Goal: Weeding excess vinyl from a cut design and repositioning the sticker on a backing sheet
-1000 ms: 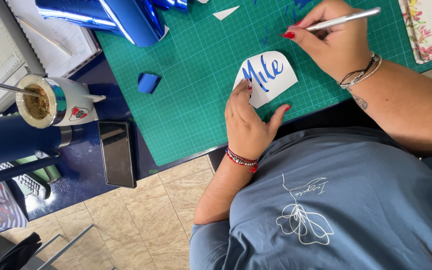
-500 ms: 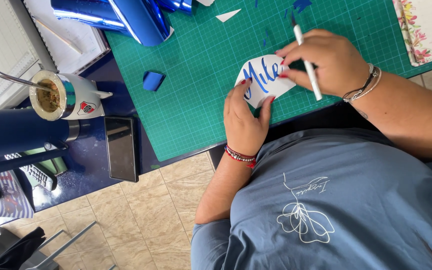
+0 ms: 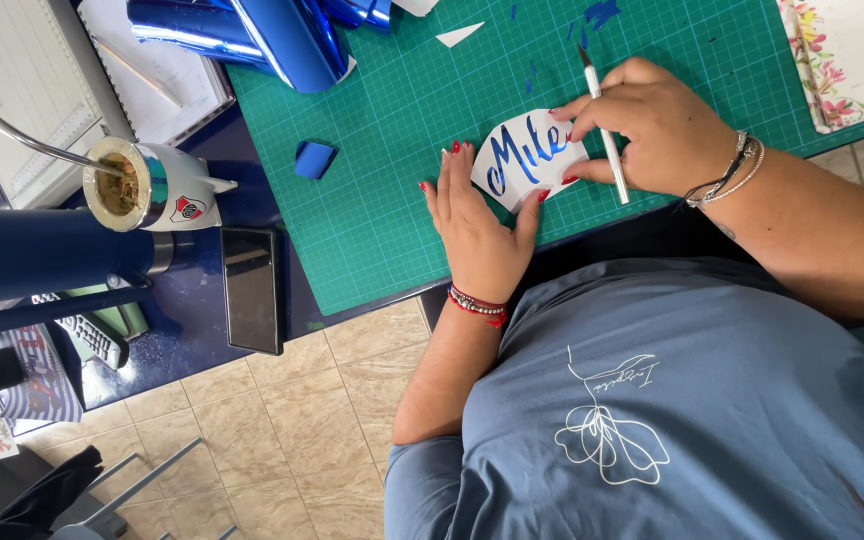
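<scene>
I am logging the counter [image 3: 202, 330] from left to right. At the far left a dark blue flask [image 3: 42, 250] is lying on its side, and beside it a round cup [image 3: 152, 185] with a metal straw [image 3: 32, 142] is standing upright, well apart from the work. A dark phone [image 3: 251, 288] is lying flat near the counter's edge, screen off. These items are parked off the green cutting mat [image 3: 392, 110], likely to keep the cutting surface free.

On the mat, rolls of shiny blue film [image 3: 272, 30] are sitting at the top, and a small blue scrap [image 3: 314, 159] is lying near the mat's left border. A white offcut [image 3: 459, 35] and small blue flecks are resting further up.

The left hand [image 3: 479, 225] is lying open and flat, fingers spread, with thumb and fingertips pressing the near edge of the white sticker sheet [image 3: 527, 155]. I judge this is pinning the sheet so it is not sliding under the tool. The sheet, carrying blue cursive lettering, is lying flat on the mat directly between the two hands, touching both.

The right hand [image 3: 657, 125] is closed around a slim white-handled craft tool [image 3: 604, 125], held like a pen with its dark tip pointing away from the body. Its fingertips are touching the sheet's far right edge. I cannot tell whether the tip is contacting anything. A floral-edged item [image 3: 842, 50] is sitting at the far right.
</scene>
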